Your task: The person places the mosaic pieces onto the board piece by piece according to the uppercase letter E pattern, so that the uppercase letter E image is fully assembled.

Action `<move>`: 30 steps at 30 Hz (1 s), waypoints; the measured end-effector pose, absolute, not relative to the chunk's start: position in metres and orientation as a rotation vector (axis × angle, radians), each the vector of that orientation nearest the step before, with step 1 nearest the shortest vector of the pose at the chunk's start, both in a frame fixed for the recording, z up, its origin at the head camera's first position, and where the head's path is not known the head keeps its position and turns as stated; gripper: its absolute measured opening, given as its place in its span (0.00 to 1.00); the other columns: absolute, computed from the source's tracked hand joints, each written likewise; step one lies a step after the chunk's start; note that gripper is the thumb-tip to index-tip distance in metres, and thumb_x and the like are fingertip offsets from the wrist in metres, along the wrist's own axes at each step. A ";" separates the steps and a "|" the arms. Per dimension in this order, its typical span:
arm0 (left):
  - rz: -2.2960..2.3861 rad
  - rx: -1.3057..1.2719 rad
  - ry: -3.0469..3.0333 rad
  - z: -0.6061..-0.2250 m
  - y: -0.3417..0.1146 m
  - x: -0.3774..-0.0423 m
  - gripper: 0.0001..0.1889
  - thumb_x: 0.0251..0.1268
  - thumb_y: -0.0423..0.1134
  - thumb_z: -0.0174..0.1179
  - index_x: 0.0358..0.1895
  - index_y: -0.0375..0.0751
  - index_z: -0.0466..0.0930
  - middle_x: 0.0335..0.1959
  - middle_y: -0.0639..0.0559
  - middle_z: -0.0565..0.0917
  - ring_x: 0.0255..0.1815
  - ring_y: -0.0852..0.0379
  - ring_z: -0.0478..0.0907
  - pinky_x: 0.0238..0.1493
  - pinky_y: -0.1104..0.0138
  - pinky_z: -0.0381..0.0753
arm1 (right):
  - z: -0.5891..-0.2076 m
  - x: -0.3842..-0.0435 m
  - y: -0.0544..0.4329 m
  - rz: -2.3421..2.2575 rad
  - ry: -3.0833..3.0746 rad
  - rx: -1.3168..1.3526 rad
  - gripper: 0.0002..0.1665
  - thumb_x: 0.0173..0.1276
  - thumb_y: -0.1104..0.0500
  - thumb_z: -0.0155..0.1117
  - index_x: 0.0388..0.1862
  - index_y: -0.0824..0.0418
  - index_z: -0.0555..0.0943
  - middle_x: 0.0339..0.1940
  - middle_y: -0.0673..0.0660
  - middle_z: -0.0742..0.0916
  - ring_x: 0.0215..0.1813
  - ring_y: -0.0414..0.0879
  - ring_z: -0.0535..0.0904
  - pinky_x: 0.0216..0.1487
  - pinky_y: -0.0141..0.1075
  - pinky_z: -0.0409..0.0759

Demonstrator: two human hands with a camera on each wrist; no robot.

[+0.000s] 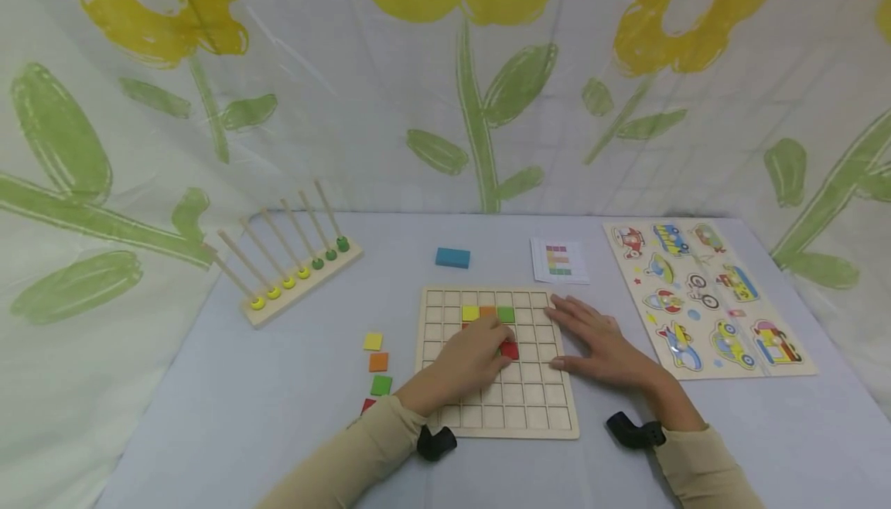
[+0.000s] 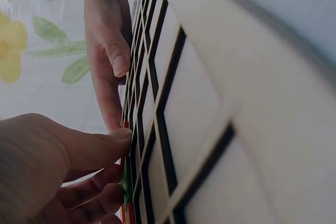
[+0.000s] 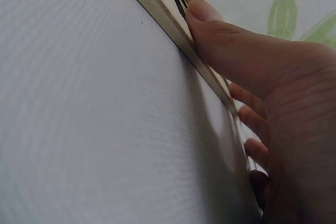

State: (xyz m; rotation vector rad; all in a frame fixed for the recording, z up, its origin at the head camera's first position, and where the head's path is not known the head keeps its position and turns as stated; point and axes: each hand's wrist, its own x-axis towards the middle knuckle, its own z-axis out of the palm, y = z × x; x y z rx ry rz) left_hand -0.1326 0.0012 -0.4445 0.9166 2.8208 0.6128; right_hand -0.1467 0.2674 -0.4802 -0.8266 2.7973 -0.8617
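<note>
The left hand (image 1: 465, 362) has thumb and fingertips closed about a green tile (image 2: 127, 181), next to a red tile (image 1: 510, 350) on the wooden grid board (image 1: 536, 395); how firmly, I cannot tell. The right hand (image 1: 602, 350), its fingers extended, grips nothing and rests at the board's right edge, probably so that it does not slide. Loose tiles (image 1: 379, 362) lie in a column at left, seemingly for easy reach.

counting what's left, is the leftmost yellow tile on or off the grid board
Off: the yellow tile lies on the table, left of the grid board.
</note>
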 end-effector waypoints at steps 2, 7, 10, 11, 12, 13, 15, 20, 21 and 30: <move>0.613 0.933 2.822 -0.445 0.001 -0.133 0.13 0.64 0.42 0.62 0.50 0.45 0.80 0.42 0.56 0.75 0.38 0.63 0.71 0.40 0.73 0.74 | -0.480 -0.146 0.267 -0.863 2.795 -0.819 0.47 0.58 0.38 0.67 0.74 0.47 0.61 0.77 0.50 0.59 0.78 0.55 0.48 0.61 0.53 0.54; 0.637 0.939 2.802 -0.444 0.001 -0.133 0.13 0.64 0.42 0.62 0.51 0.45 0.80 0.43 0.56 0.74 0.38 0.64 0.71 0.41 0.73 0.74 | -0.479 -0.145 0.266 -0.862 2.786 -0.802 0.47 0.58 0.37 0.67 0.74 0.46 0.61 0.77 0.50 0.59 0.78 0.54 0.47 0.61 0.54 0.54; 0.655 0.942 2.789 -0.444 0.000 -0.134 0.14 0.64 0.42 0.63 0.51 0.45 0.81 0.43 0.56 0.74 0.38 0.64 0.70 0.40 0.74 0.73 | -0.479 -0.146 0.266 -0.861 2.784 -0.804 0.47 0.59 0.37 0.67 0.74 0.46 0.60 0.77 0.49 0.59 0.78 0.54 0.47 0.62 0.54 0.54; 0.663 0.947 2.784 -0.443 -0.001 -0.134 0.14 0.64 0.42 0.63 0.51 0.45 0.80 0.43 0.56 0.75 0.38 0.64 0.71 0.40 0.74 0.74 | -0.479 -0.146 0.266 -0.860 2.785 -0.808 0.47 0.59 0.38 0.67 0.74 0.46 0.60 0.77 0.50 0.59 0.78 0.54 0.47 0.61 0.54 0.54; 0.677 0.952 2.777 -0.443 -0.002 -0.134 0.14 0.64 0.41 0.63 0.51 0.45 0.80 0.44 0.56 0.75 0.39 0.64 0.71 0.41 0.73 0.74 | -0.479 -0.146 0.267 -0.858 2.788 -0.811 0.47 0.59 0.38 0.67 0.74 0.46 0.61 0.77 0.50 0.59 0.78 0.54 0.48 0.61 0.53 0.54; 0.694 0.951 2.768 -0.442 -0.004 -0.134 0.14 0.64 0.42 0.63 0.52 0.45 0.80 0.45 0.56 0.75 0.39 0.64 0.71 0.42 0.73 0.74 | -0.479 -0.146 0.267 -0.857 2.790 -0.814 0.47 0.59 0.38 0.67 0.74 0.46 0.61 0.77 0.49 0.59 0.78 0.54 0.48 0.61 0.53 0.54; 0.730 0.950 2.747 -0.438 -0.009 -0.133 0.15 0.64 0.42 0.62 0.53 0.46 0.80 0.46 0.56 0.76 0.40 0.64 0.72 0.43 0.72 0.75 | -0.479 -0.147 0.267 -0.855 2.792 -0.822 0.47 0.59 0.38 0.67 0.74 0.46 0.61 0.77 0.50 0.59 0.78 0.55 0.48 0.61 0.53 0.55; 0.805 0.887 2.712 -0.427 -0.038 -0.128 0.13 0.67 0.38 0.58 0.54 0.46 0.79 0.48 0.55 0.77 0.40 0.63 0.72 0.45 0.70 0.76 | -0.480 -0.148 0.267 -0.818 2.794 -0.823 0.48 0.59 0.36 0.65 0.75 0.45 0.59 0.78 0.49 0.58 0.78 0.54 0.47 0.62 0.54 0.54; 0.831 0.859 2.706 -0.425 -0.045 -0.127 0.13 0.68 0.37 0.56 0.53 0.46 0.79 0.48 0.55 0.77 0.41 0.63 0.72 0.46 0.69 0.76 | -0.480 -0.148 0.268 -0.808 2.798 -0.819 0.48 0.59 0.36 0.65 0.75 0.45 0.59 0.78 0.49 0.58 0.78 0.54 0.47 0.62 0.54 0.54; 0.919 0.511 2.826 -0.424 -0.121 -0.122 0.16 0.67 0.27 0.50 0.53 0.44 0.79 0.52 0.53 0.81 0.55 0.55 0.76 0.56 0.58 0.75 | -0.477 -0.147 0.269 -0.827 2.790 -0.833 0.48 0.59 0.38 0.66 0.75 0.47 0.60 0.77 0.51 0.59 0.78 0.54 0.47 0.61 0.54 0.54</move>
